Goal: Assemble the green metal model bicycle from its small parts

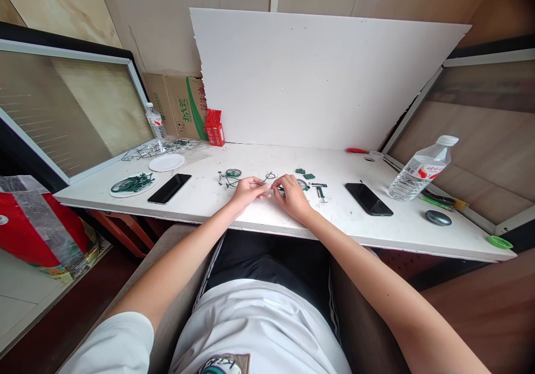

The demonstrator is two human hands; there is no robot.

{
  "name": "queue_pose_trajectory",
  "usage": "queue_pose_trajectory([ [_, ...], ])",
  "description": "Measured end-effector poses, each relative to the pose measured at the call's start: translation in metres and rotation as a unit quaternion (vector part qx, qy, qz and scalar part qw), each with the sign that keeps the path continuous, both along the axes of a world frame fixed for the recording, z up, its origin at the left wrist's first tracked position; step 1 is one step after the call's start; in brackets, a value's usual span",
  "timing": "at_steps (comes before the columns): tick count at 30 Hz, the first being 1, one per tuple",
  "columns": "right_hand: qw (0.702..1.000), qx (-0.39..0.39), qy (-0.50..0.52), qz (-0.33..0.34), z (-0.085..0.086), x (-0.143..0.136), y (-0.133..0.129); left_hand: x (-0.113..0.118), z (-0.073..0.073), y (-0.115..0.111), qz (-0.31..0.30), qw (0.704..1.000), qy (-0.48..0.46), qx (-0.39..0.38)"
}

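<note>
Taking the meeting point of the hands as the clock's centre, with 12 o'clock toward the upright white board [326,78], both hands are close together over the white table [267,213]. The left hand [249,191] has thumb and fingers pinched narrowly on a small green part [263,183]. The right hand [290,195] has its fingertips drawn in close, almost touching the left; whether it grips anything I cannot tell. A thin green looped piece [270,175] shows at 12 o'clock, just beyond the fingertips.

Toward 10 o'clock, near the left hand, are a green wheel [233,172] and a thin green frame [228,182]. A second wheel [301,184] shows just beside the right hand, partly covered by it. Around 2 o'clock are two flat green pieces [309,176], and at 3 o'clock a dark T-shaped part [320,190].

Farther out at 9 o'clock are a phone [169,189] and a plate [136,195] heaped with green pieces. Another phone [368,199] and a tilted-looking water bottle [422,170] stand out near 3 o'clock.
</note>
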State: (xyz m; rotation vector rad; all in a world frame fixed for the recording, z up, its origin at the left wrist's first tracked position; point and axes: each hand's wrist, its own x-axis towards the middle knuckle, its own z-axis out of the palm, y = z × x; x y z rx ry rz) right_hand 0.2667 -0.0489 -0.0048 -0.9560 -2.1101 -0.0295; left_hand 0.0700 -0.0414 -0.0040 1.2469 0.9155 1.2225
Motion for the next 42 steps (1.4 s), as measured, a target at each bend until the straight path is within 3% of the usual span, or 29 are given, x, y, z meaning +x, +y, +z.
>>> queue_pose_trajectory([
  [25, 0.983, -0.128, 0.128, 0.015, -0.0052, 0.0056, 0.0067, -0.0017, -0.0046, 0.0030, -0.009, 1.000, 0.020, 0.015],
  [42, 0.986, -0.109, 0.127, 0.013, -0.0013, 0.0050, 0.0038, -0.0019, 0.0010, -0.0009, -0.018, 1.000, 0.007, 0.011],
])
